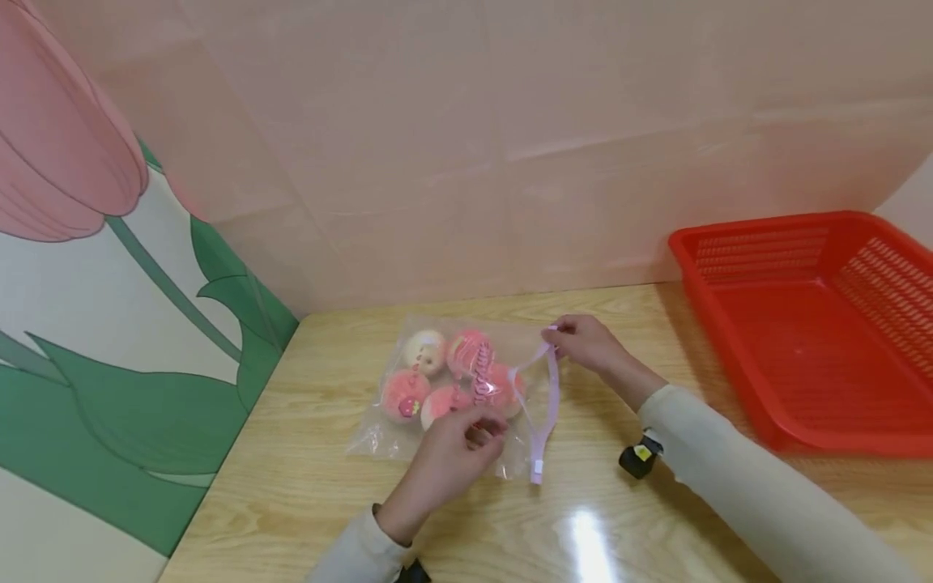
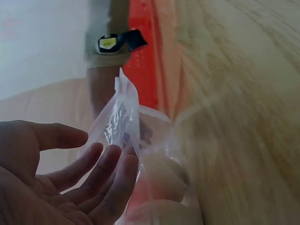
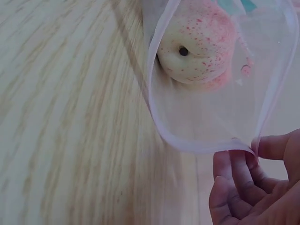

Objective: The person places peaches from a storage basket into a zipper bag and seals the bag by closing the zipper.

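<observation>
A clear zip bag point(image 1: 379, 441) lies on the table with several round, peach-like pink and cream balls point(image 1: 406, 395) inside. Its lilac zip edge point(image 1: 554, 389) gapes apart, and a white slider point(image 1: 537, 467) sits at the near end. My right hand point(image 1: 583, 344) pinches the far corner of that edge between thumb and fingers; the right wrist view looks into the mouth at one ball point(image 3: 197, 47). Above the near side of the bag is my left hand point(image 1: 459, 449). In the left wrist view its bent fingers point(image 2: 105, 173) touch the film, thumb held apart.
A red plastic basket point(image 1: 794, 324) stands on the right of the wooden table point(image 1: 306, 486). Pink sheeting point(image 1: 437, 162) covers the wall behind, and a tulip-patterned panel point(image 1: 146, 389) borders the left side. A black wrist camera point(image 1: 637, 457) hangs under the right sleeve.
</observation>
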Tool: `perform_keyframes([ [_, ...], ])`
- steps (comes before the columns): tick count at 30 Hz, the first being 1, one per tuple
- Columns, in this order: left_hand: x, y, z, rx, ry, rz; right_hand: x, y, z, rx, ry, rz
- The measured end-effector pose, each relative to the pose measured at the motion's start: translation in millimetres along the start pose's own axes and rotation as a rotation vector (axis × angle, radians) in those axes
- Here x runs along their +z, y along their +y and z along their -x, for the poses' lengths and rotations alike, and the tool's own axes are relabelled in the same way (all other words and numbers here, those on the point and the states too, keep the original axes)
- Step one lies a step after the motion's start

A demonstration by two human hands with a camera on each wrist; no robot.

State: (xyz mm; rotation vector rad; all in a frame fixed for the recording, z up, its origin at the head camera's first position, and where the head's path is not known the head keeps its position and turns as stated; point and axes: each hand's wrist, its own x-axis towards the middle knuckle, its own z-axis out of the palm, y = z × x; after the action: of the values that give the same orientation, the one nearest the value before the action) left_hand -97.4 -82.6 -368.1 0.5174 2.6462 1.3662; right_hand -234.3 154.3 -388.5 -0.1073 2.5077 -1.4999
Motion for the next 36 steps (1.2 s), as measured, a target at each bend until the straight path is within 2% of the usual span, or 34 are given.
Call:
perform_keyframes([
  [8, 4.4, -8.8, -1.7, -0.003, -0.036, -0.062, -5.7, 12, 1, -0.013, 0.056, -0.018],
  [14, 4.3, -15.1, -7.0, 0.030, -0.042, -0.129, -16.4, 17, 10, -0.004, 0.059, 0.023],
  [19, 3.6, -17.1, -10.7, 0.034, -0.035, -0.172, -23.3, 22, 22, 0.005, 0.065, -0.002],
  [27, 4.3, -22.6, -16.0, 0.051, -0.003, -0.199, -32.0, 31, 40, 0.022, 0.084, -0.008],
  [36, 3.1, -32.3, -30.1, 0.079, -0.006, -0.132, -46.1, 39, 63, 0.028, 0.066, -0.033],
])
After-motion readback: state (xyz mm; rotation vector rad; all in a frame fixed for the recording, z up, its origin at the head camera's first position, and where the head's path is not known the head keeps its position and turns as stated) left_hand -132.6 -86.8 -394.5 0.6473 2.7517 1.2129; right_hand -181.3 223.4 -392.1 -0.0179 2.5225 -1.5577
